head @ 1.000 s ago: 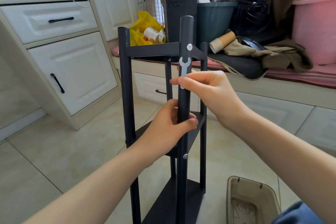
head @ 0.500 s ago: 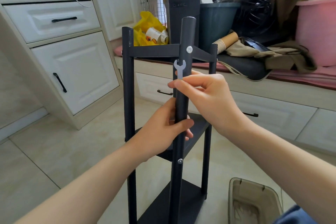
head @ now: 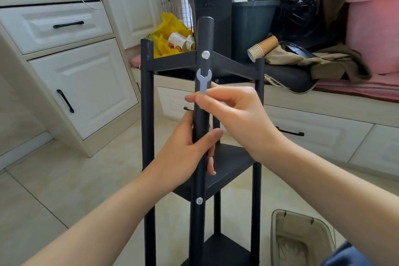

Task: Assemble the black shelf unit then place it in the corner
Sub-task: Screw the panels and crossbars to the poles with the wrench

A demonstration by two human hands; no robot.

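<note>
1. head view: the right hand's fingers [head: 194,100] are pinched together on the shank of a small flat wrench [head: 203,81]. its open end points up, just below the upper bolt [head: 205,54] and not on it.
2. right hand [head: 237,114] sits in front of the front post [head: 205,34], between the top and middle tiers.
3. left hand [head: 183,155] is wrapped around the same post lower down, thumb across the front, fingers curled behind.
4. black shelf unit [head: 147,136] stands upright on the tiled floor [head: 64,179], with three tiers and four posts in place. a lower bolt [head: 199,201] shows at the middle tier. the unit is out in the room near the white cabinets [head: 82,84], not in a corner.
5. judgement: the step in hand is tightening the front post's fasteners, and assembly looks nearly complete.
6. next move calls for raising the wrench, seating its open end square on the upper bolt head, and turning while the left hand steadies the post. placing the unit in the corner is not yet done.
</note>
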